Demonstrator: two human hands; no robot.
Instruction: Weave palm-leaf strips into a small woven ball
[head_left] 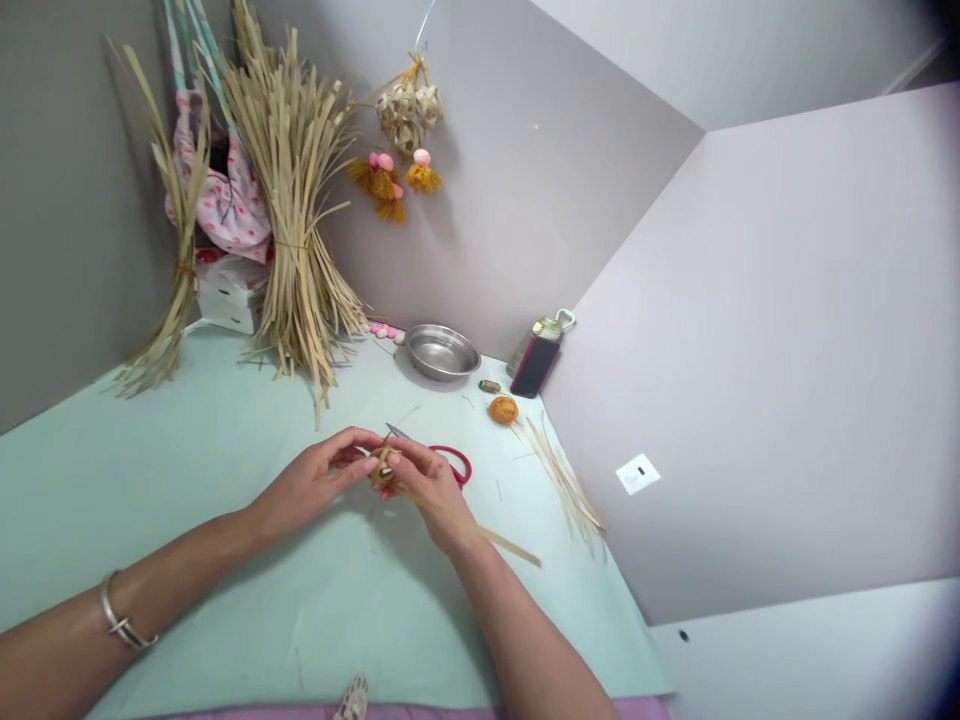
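Between my two hands, above the pale green table cover, is a small woven straw ball (385, 463). My left hand (330, 468) pinches its left side with thumb and fingers. My right hand (431, 488) grips it from the right, the thumb pressed on its front. A long flat straw strip (511, 546) runs from the ball under my right hand and sticks out past the wrist. Just behind my right hand lie red-handled scissors (459, 462), partly hidden by the fingers.
Loose straw strips (566, 480) and an orange yarn ball (503, 410) lie to the right. A metal bowl (442, 353), a phone (535, 367) against a glass jar, and large straw bundles (296, 220) stand at the back. Finished straw balls with tassels (405, 110) hang on the wall.
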